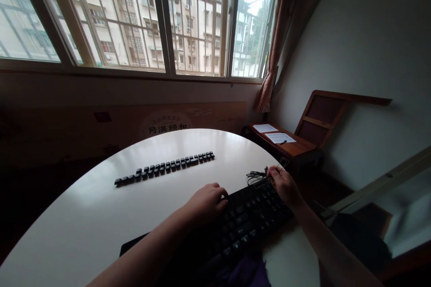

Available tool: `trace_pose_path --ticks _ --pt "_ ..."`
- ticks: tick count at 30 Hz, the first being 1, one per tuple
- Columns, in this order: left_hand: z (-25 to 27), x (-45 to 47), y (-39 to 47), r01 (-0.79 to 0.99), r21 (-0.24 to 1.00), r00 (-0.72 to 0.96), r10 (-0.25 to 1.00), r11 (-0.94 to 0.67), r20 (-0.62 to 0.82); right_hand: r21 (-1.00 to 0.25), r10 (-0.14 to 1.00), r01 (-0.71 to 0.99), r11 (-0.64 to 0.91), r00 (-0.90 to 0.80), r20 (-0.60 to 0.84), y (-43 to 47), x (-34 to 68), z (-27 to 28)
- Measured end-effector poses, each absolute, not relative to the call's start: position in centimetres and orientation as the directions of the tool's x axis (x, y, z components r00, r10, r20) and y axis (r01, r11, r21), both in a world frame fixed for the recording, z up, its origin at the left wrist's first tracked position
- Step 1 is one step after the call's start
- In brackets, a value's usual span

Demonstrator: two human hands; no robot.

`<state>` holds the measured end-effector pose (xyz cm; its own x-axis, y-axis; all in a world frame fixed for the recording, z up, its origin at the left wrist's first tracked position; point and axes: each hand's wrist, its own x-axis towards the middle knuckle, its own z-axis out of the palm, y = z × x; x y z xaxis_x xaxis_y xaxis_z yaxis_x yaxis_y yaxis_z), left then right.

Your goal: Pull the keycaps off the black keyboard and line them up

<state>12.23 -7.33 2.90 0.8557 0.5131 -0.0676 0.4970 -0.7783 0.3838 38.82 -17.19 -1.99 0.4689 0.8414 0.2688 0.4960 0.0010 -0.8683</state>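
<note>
A black keyboard (247, 222) lies at an angle near the front of the white round table (84, 215). My left hand (208, 199) rests at its far edge, fingers curled down onto it, thumb side hidden. At the keyboard's far right corner, my right hand (283, 184) pinches a thin wire keycap puller (284, 161), whose wire loops stick up past the fingers. Beyond the keyboard, several loose black keycaps (171, 166) stand in two slanting rows. A black coiled cable (256, 175) lies beside my right hand.
Purple cloth (247, 272) shows under the keyboard's near side. Right of the table stands a wooden bench (303, 145) with paper sheets (280, 137) and a pen on it. A barred window (195, 31) and a curtain (269, 85) are behind.
</note>
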Motion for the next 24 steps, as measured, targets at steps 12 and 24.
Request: trace_pose_path --ticks 12,24 --pt "2.8 12.2 -7.2 0.482 0.382 0.865 0.497 -0.789 -0.064 -0.796 0.817 0.606 0.016 0.451 0.359 -17.4 38.3 -1.2" --pt "2.7 12.2 -7.0 0.47 0.387 0.871 0.487 -0.794 -0.059 -0.722 0.878 0.687 0.079 0.295 0.377 -18.8 37.3 -0.5"
